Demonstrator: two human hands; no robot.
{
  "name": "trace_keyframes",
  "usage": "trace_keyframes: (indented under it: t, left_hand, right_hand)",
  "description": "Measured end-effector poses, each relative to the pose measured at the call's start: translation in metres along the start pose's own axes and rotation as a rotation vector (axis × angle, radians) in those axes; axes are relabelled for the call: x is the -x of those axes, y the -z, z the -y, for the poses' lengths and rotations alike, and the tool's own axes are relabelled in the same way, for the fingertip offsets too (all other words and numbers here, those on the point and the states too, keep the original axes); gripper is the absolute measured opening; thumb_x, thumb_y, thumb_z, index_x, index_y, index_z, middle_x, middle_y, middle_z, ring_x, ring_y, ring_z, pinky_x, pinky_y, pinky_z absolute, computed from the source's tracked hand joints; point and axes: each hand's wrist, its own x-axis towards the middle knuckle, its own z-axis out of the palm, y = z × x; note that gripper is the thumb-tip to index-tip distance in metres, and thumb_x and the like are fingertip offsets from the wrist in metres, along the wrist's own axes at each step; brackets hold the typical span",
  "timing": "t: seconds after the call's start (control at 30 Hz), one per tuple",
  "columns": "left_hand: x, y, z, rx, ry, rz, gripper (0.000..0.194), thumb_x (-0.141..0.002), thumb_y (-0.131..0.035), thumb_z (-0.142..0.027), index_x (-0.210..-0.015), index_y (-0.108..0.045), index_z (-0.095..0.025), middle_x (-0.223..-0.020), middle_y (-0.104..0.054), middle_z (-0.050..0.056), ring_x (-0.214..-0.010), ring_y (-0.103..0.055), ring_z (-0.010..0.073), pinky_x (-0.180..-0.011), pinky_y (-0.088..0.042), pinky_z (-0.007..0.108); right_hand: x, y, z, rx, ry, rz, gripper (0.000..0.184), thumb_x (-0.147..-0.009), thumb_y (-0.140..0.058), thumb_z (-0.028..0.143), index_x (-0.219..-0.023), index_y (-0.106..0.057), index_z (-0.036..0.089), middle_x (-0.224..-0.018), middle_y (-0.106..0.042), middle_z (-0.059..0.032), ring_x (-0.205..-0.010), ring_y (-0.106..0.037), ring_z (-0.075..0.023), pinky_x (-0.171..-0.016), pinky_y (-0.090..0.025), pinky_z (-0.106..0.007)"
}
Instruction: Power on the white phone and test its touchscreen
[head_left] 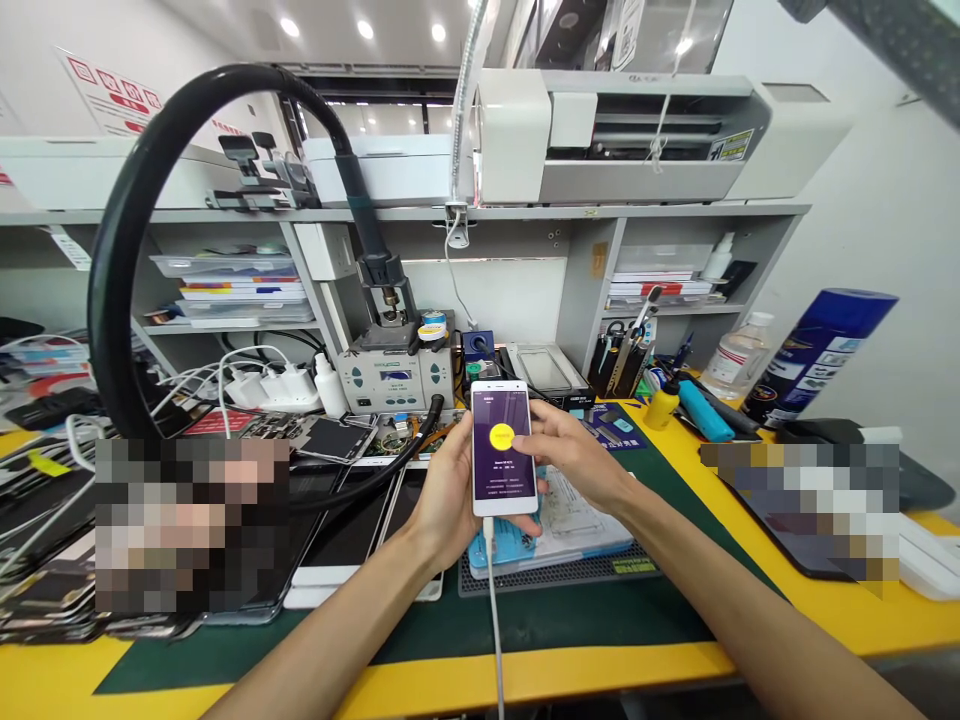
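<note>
A white smartphone (502,447) stands upright in front of me, its lit screen purple with a yellow circle. My left hand (442,495) is wrapped round its left edge and back. My right hand (576,455) grips its right edge, fingers curled behind it. A white cable (494,610) hangs from the phone's bottom and runs toward me over the table's front edge. Under the hands lies a blue-and-white parts tray (559,535) on a dark ribbed mat (570,572).
A hot-air rework station (395,375) with a thick black hose (120,260) stands behind. Phone screens and boards (341,440) lie at left. A tool holder (622,360), a yellow bottle (663,405), a clear bottle (739,355) and a blue spray can (821,350) stand at right. Shelves rise behind.
</note>
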Motion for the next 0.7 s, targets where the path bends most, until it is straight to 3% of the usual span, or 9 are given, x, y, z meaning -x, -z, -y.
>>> trace_keyframes:
  t: [0.13, 0.37, 0.7]
  left_hand:
    - [0.0002, -0.0011, 0.0, -0.027, -0.013, -0.025, 0.059, -0.099, -0.037, -0.057, -0.139, -0.055, -0.018, -0.122, -0.066, 0.019, -0.088, -0.072, 0.0337, -0.051, -0.062, 0.047]
    - [0.0023, -0.0029, 0.0017, -0.036, -0.008, -0.021, 0.059, -0.098, -0.037, -0.058, -0.138, -0.056, -0.017, -0.119, -0.067, 0.019, -0.088, -0.072, 0.0329, -0.054, -0.063, 0.045]
    - [0.0028, -0.005, 0.0036, -0.093, -0.028, 0.005, 0.055, -0.098, -0.042, -0.054, -0.136, -0.057, -0.017, -0.119, -0.067, 0.019, -0.09, -0.072, 0.0324, -0.051, -0.062, 0.04]
  right_hand:
    - [0.0002, -0.0013, 0.0011, 0.01, 0.012, -0.021, 0.045, -0.085, -0.066, 0.036, -0.126, -0.055, 0.022, -0.102, -0.073, -0.0071, -0.085, -0.069, -0.0206, -0.067, -0.051, -0.031]
    - [0.0005, -0.0014, 0.0003, -0.065, -0.006, -0.067, 0.038, -0.089, -0.06, 0.047, -0.118, -0.062, 0.023, -0.083, -0.069, -0.0024, -0.069, -0.06, -0.0158, -0.058, -0.041, -0.027]
    - [-0.0008, 0.0, 0.0002, -0.084, -0.062, -0.141, 0.044, -0.087, -0.057, 0.06, -0.091, -0.064, 0.018, -0.072, -0.063, -0.0023, -0.066, -0.054, -0.016, -0.061, -0.034, -0.03]
